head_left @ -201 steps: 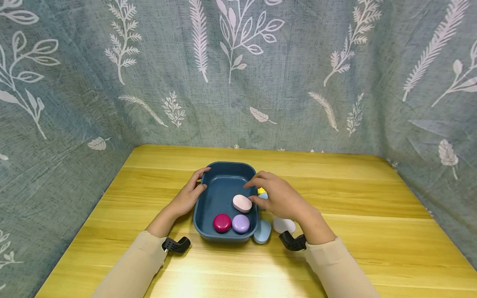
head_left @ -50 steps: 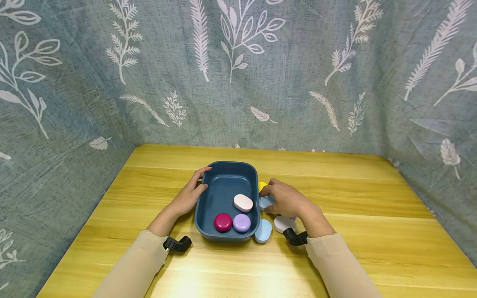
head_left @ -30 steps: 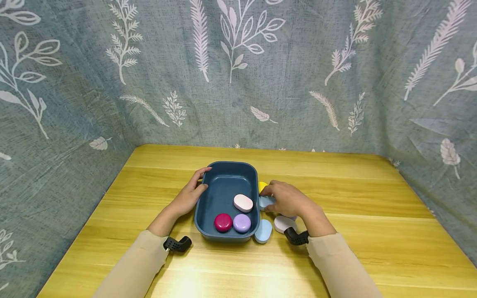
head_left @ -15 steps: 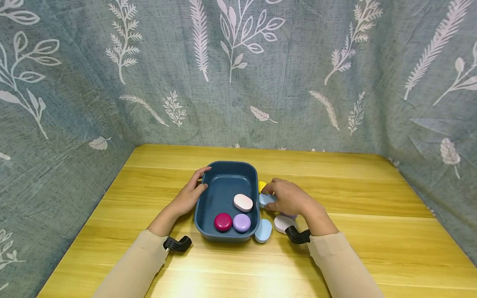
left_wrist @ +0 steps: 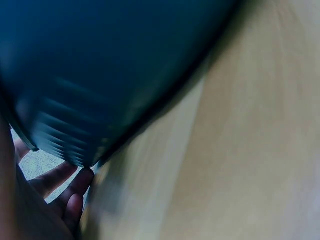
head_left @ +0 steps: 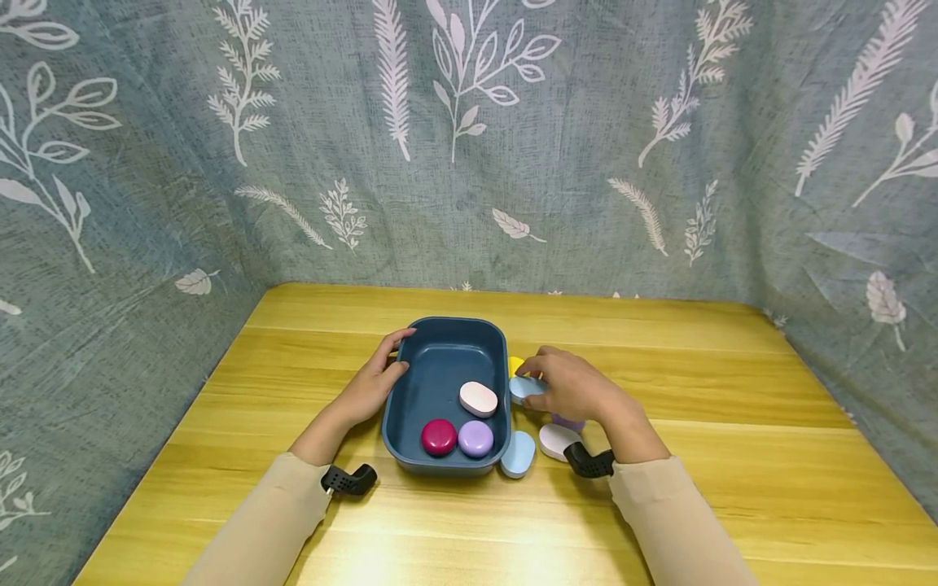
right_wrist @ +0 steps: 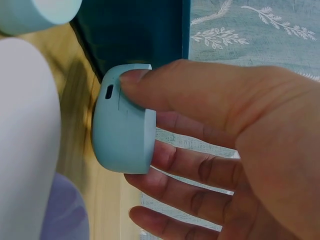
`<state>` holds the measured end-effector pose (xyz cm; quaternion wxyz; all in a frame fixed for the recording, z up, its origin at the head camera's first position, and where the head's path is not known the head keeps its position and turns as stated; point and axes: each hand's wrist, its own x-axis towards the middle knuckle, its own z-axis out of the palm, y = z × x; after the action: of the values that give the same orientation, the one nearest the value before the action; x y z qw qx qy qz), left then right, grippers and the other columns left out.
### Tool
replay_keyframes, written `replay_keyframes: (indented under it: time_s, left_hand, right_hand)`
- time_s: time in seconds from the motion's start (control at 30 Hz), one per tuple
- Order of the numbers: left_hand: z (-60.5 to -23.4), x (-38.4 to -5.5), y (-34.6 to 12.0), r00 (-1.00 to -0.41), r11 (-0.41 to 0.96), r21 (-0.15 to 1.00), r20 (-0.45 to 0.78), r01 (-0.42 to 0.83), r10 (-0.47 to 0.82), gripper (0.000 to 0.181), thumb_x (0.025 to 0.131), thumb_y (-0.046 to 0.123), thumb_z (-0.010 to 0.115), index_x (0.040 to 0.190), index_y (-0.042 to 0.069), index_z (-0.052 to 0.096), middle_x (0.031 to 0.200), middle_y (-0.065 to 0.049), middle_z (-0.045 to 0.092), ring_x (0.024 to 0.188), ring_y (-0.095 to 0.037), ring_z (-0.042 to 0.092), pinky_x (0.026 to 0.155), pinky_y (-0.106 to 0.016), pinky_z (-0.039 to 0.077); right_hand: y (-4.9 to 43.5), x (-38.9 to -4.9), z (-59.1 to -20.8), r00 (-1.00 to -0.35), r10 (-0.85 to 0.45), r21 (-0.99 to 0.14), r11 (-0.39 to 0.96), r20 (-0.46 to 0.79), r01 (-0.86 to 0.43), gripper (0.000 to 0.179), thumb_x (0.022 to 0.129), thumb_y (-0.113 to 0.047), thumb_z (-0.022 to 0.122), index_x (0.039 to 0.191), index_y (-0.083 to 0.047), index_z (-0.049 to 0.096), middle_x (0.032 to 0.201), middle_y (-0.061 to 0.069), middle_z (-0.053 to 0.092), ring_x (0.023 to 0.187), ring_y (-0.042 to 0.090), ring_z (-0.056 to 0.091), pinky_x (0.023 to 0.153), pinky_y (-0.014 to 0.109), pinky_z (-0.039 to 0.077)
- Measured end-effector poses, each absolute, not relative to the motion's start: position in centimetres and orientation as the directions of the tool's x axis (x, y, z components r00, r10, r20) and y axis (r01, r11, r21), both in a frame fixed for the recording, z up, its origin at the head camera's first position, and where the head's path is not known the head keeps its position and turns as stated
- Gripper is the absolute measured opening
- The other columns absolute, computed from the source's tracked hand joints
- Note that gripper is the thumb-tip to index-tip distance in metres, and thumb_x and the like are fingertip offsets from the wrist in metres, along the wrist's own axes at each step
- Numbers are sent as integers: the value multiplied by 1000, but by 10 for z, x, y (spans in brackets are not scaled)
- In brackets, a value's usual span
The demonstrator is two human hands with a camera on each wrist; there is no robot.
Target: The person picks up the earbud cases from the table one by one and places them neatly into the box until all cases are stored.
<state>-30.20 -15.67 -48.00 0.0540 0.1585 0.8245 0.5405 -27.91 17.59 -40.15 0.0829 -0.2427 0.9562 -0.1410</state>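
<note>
My left hand (head_left: pixel 364 393) holds the left side of a dark blue plastic bin (head_left: pixel 410 465), its thumb and a fingertip at the rim. In the left wrist view, other fingers (left_wrist: pixel 75 187) touch the bin's outer wall (left_wrist: pixel 125 55). Beside the bin's right wall, my right hand (head_left: pixel 575 389) pinches a light blue earbud case (right_wrist: pixel 122 135) between thumb and fingers; a small charging slot shows on it. Inside the bin lie a pale pink oval case (head_left: pixel 478 400), a crimson round case (head_left: pixel 439 438) and a lilac round case (head_left: pixel 475 439).
Right of the bin on the wooden table (head_left: pixel 696 374) lie another light blue case (head_left: pixel 518 454), a white oval case (head_left: pixel 558 440), a lilac piece (head_left: pixel 568 422) partly hidden by the right wrist, and a yellow piece (head_left: pixel 516 365). A leaf-patterned curtain (head_left: pixel 469 212) hangs behind.
Earlier my right hand was at the pale pink case inside the bin. It has since left it there, moved outside to the right and taken hold of the light blue case, now shifted slightly up.
</note>
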Motion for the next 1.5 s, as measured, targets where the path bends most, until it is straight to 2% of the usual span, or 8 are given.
replay_keyframes:
  time_s: [0.17,0.33,0.67,1.5]
  left_hand:
    - [-482,-301,-156,-948,372,904,94,208,303,49,103,24,40,147,41,27,150,-8,32,135,-32,39,108,-56,34]
    - [-482,-299,-156,-952,394,897,84,201,293,48,103,27,40,147,44,27,151,-5,30,137,-31,37,111,-56,31]
    - [-481,-301,-156,-950,389,898,84,203,300,48,104,27,40,147,44,26,151,-5,30,136,-31,37,111,-56,31]
    - [-480,-300,-156,-950,398,892,94,214,299,49,103,27,41,148,42,27,151,-5,31,137,-30,37,111,-55,31]
  right_hand:
    - [177,-278,-402,-865,-494,-320,836,-86,-445,39,85,-33,74,119,-17,67,110,-1,58,91,13,56,85,36,49]
    - [177,-277,-400,-870,-487,-339,833,-72,-438,39,85,-32,74,120,-16,66,111,-1,58,90,14,57,86,36,49]
    - [178,-278,-395,-878,-475,-344,834,-51,-431,39,85,-31,74,120,-18,66,116,-2,57,94,14,59,89,37,50]
    - [181,-273,-386,-870,-491,-351,807,48,-475,40,85,-33,73,121,-17,67,112,-2,59,90,15,58,83,35,49]
